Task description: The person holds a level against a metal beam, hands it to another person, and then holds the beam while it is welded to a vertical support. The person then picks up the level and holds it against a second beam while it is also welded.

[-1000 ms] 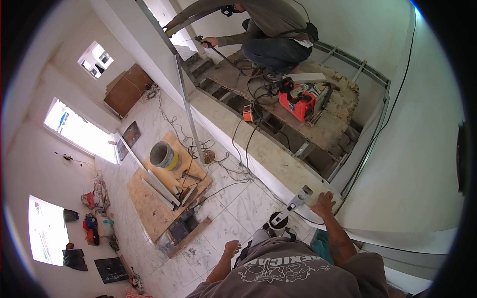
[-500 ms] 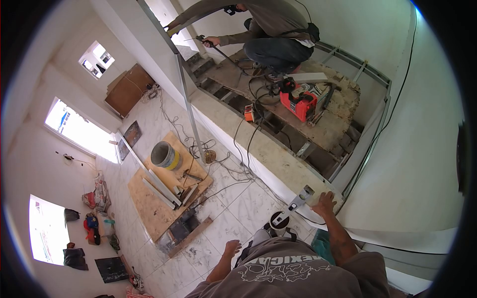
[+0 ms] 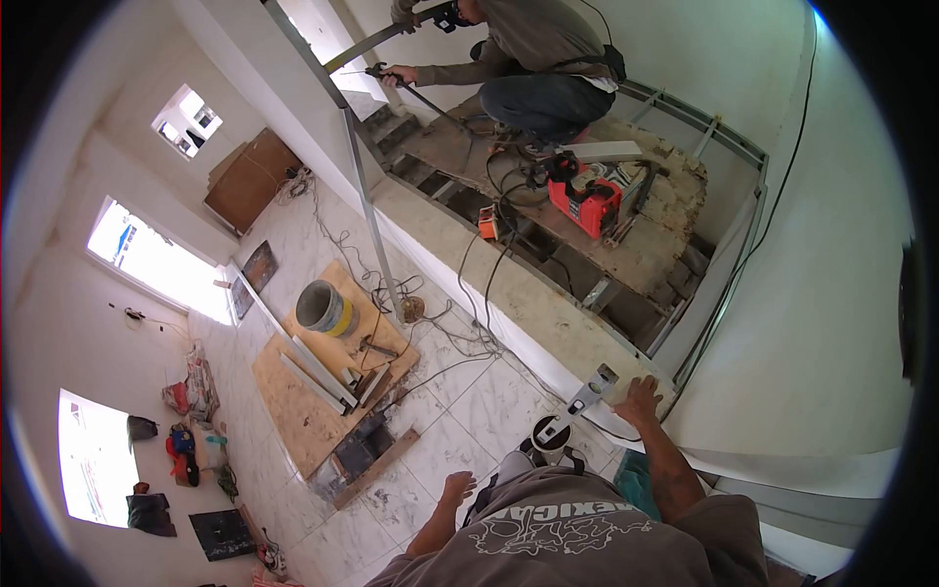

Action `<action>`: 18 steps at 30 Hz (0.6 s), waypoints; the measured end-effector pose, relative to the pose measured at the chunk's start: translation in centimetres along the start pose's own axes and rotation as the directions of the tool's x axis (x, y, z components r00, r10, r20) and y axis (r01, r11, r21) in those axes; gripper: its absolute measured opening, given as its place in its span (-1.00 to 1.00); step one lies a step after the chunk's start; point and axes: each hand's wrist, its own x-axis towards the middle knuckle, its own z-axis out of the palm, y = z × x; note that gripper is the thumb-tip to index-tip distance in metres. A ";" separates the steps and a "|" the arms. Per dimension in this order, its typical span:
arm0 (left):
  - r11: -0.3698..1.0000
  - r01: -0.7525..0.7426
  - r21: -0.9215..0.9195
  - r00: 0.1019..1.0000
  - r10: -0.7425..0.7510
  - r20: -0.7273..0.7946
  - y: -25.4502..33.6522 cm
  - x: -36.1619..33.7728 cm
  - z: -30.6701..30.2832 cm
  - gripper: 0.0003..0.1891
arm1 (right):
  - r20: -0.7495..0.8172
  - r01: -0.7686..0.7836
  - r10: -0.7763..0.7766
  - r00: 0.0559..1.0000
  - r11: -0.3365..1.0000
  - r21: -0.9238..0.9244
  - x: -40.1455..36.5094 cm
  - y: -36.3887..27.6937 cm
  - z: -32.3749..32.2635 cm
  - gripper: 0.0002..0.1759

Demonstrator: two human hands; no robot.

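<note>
The long silver-grey metal level [image 3: 582,401] is plain. Square white floor tiles [image 3: 469,416] carry grey veins; a round grey bucket [image 3: 333,313] has a yellow band.

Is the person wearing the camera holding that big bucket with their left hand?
No, the left hand is empty and well apart from the bucket, which sits on the wooden board.
</note>
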 end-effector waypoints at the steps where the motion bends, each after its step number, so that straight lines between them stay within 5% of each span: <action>1: 1.000 0.002 0.003 1.000 -0.002 -0.002 0.0 0.0 0.0 -0.58 | -0.005 0.000 0.000 1.000 1.000 0.000 0.0 0.0 0.1 0.12; 18: 1.000 0.018 -0.008 1.000 -0.018 -0.021 -0.6 -0.3 0.0 -0.60 | 0.022 -0.006 0.006 1.000 1.000 -0.010 0.1 0.0 0.0 0.15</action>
